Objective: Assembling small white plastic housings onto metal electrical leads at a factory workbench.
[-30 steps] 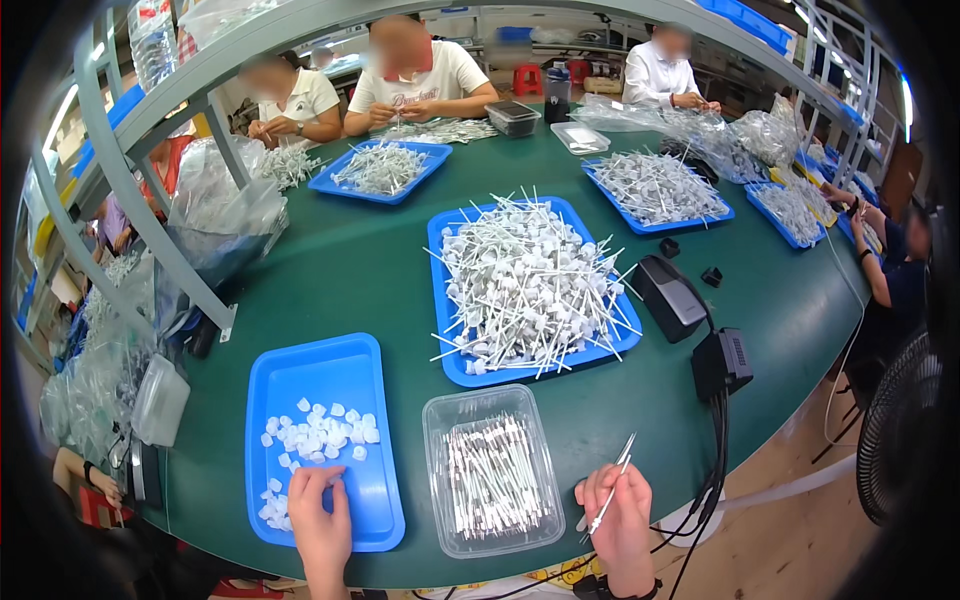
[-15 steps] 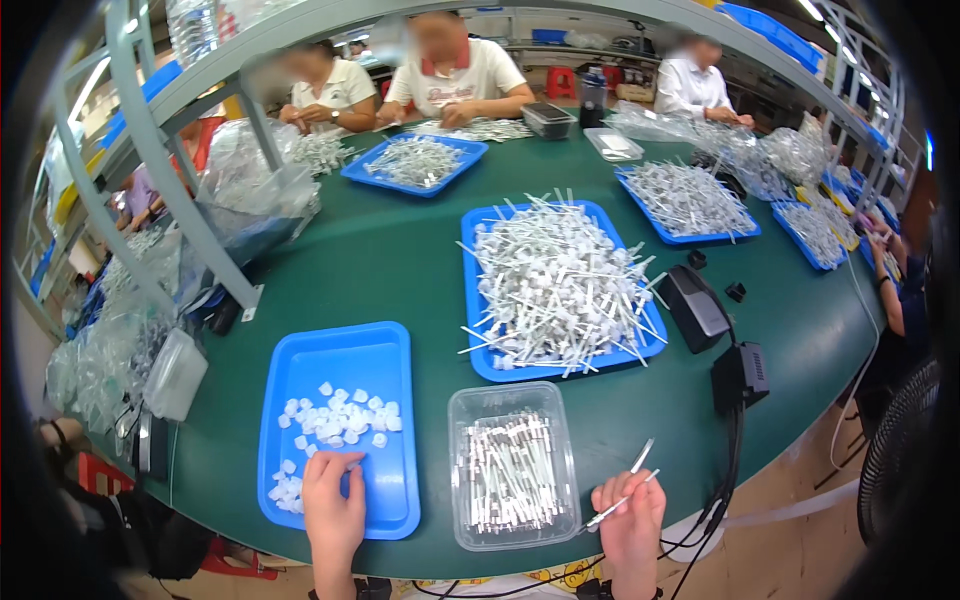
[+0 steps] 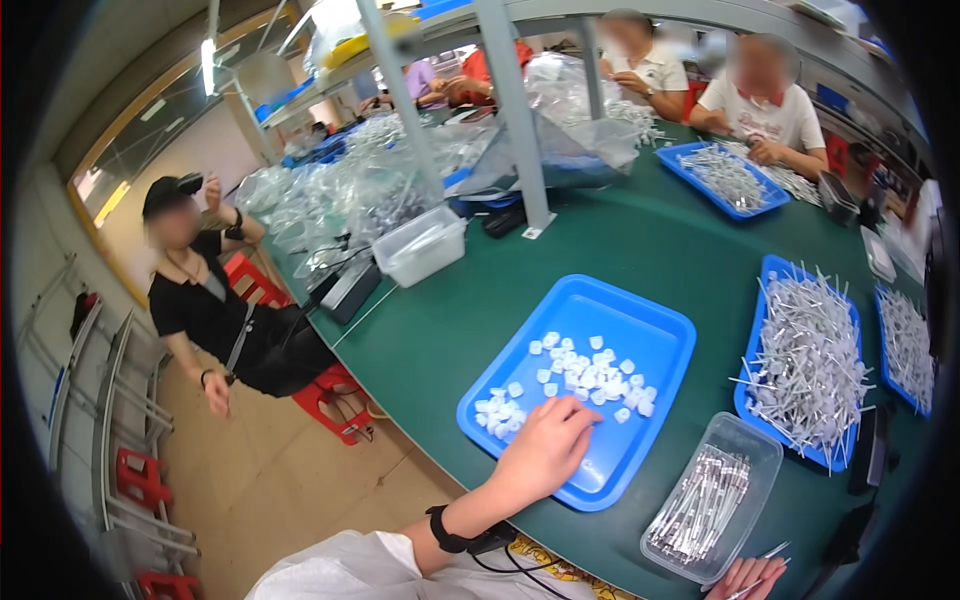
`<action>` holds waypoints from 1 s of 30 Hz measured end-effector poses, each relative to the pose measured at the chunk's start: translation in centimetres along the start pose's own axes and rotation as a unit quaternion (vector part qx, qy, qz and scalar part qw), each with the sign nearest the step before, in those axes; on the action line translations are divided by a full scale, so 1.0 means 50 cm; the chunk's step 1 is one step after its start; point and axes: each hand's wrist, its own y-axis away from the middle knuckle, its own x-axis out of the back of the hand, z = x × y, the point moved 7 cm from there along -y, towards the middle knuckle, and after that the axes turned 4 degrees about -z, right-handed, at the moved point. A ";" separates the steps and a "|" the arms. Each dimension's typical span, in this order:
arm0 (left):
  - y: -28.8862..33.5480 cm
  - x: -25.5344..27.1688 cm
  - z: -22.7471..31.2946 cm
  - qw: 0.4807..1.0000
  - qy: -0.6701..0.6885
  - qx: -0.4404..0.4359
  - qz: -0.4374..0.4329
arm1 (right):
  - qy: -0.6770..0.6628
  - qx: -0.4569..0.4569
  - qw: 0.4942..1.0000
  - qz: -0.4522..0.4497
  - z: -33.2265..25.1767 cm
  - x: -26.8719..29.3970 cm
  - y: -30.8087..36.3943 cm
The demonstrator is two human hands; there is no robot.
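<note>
My left hand reaches over the near side of a blue tray. Its fingers are bent together beside a scatter of small white plastic caps; anything between the fingertips is hidden. At the lower edge, partly cut off, my right hand holds thin white sticks between its fingers. Just beyond it stands a clear plastic box filled with slim white sticks with silvery ends.
Right of the box, another blue tray is heaped with white capped sticks. A metal shelf post rises from the green table. At left sits a white tub; a person in black is by red stools. Others work across the table.
The view has swung left, bringing the person in black into sight. My left hand stays over the caps, its fingers now closer together. My right hand still has the sticks.
</note>
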 end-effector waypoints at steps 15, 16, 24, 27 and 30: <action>-0.001 0.001 0.000 1.000 0.013 -0.006 0.003 | -0.031 -0.005 0.999 -0.012 0.004 0.016 -0.005; 0.000 -0.004 0.001 1.000 0.019 -0.006 -0.002 | -0.037 -0.003 0.999 -0.017 0.001 0.019 -0.003; 0.007 -0.001 -0.003 1.000 0.010 -0.004 -0.001 | -0.126 -0.016 0.991 0.029 0.008 0.032 -0.005; 0.004 -0.001 -0.003 1.000 0.012 -0.004 0.000 | -0.163 -0.012 0.986 -0.025 0.006 0.029 -0.011; 0.004 0.000 -0.004 1.000 0.016 -0.006 -0.001 | -0.195 -0.009 0.980 -0.042 0.005 0.022 -0.011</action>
